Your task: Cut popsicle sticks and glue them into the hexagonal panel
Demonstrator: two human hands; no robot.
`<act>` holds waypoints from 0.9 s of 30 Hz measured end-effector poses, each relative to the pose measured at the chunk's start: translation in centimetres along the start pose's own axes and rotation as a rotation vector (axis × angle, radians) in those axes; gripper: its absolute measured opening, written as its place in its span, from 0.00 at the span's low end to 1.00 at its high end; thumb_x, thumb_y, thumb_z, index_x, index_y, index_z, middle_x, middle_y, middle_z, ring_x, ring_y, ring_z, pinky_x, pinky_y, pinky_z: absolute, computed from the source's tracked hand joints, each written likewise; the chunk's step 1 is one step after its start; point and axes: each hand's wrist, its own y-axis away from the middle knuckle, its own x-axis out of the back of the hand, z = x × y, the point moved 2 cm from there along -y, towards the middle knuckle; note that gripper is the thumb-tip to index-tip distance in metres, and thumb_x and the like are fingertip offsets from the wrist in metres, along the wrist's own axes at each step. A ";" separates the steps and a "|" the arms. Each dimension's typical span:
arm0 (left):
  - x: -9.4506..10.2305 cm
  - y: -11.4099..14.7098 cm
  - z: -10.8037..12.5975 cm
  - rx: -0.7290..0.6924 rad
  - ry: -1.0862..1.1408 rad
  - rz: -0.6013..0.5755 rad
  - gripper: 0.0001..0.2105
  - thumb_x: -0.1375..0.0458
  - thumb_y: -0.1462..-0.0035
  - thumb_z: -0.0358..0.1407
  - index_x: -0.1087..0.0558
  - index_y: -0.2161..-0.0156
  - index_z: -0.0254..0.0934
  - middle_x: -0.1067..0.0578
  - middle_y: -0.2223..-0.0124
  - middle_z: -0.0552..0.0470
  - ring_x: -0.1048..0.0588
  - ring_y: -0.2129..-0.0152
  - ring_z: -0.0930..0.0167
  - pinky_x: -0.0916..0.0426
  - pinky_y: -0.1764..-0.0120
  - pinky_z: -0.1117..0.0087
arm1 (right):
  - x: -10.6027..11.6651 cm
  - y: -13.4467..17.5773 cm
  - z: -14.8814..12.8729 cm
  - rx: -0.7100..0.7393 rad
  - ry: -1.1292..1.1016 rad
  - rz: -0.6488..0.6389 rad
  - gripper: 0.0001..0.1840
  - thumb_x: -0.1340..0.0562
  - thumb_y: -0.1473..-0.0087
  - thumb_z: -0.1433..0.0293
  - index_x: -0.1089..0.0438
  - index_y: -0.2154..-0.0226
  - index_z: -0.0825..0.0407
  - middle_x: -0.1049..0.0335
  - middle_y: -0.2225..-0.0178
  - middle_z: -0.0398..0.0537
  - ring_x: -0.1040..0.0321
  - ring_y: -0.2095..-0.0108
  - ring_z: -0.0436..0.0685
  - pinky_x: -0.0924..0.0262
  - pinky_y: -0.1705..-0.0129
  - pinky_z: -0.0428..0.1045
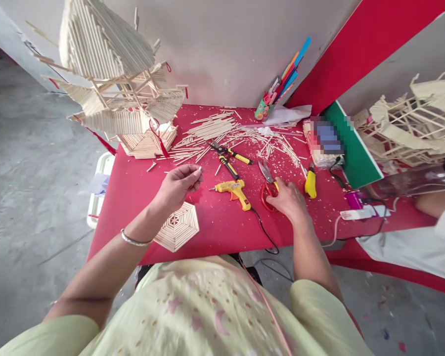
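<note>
My left hand [182,185] is closed in a pinch, with the pale tip of a short stick piece [200,168] showing between thumb and finger. Below it lies a hexagonal panel of sticks [183,225], partly covered by my wrist. My right hand [288,198] is closed on the handles of red-handled scissors [266,173], which rest on the red table with their blades pointing away. Between my hands a yellow glue gun [232,190] lies on its side, nozzle to the left. Just behind it are black-and-yellow pliers [228,165], their handles spread.
A tall pagoda-like stick model [111,104] stands at the back left. Loose sticks [211,128] and scraps cover the back. To the right are a yellow cutter [310,183], a pen cup [260,110], a power strip [363,212], a green board [352,143] and another person's arm [435,201].
</note>
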 end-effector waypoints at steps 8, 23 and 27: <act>1.9 1.8 0.8 -0.099 -0.004 0.063 0.19 0.22 0.56 0.45 0.20 0.64 0.34 0.23 0.72 0.53 0.29 0.79 0.78 0.36 0.76 0.78 | 0.7 -0.6 2.4 -0.119 -0.267 0.016 0.48 0.34 0.44 0.52 0.43 0.27 0.51 0.19 0.54 0.58 0.22 0.54 0.69 0.30 0.53 0.59; 6.4 5.1 2.8 -0.328 -0.379 0.109 0.12 0.30 0.43 0.45 0.17 0.65 0.36 0.21 0.70 0.51 0.27 0.75 0.75 0.31 0.70 0.75 | 3.9 8.2 -20.5 0.819 -0.652 0.237 0.26 0.37 0.33 0.54 0.32 0.40 0.49 0.26 0.53 0.54 0.26 0.52 0.64 0.30 0.48 0.56; 8.1 5.1 3.5 -0.332 -0.397 0.132 0.11 0.30 0.44 0.43 0.17 0.65 0.36 0.20 0.69 0.49 0.26 0.74 0.74 0.29 0.69 0.73 | 3.9 7.8 -22.2 0.848 -0.598 0.228 0.25 0.36 0.34 0.58 0.32 0.39 0.48 0.26 0.53 0.53 0.26 0.53 0.63 0.31 0.50 0.54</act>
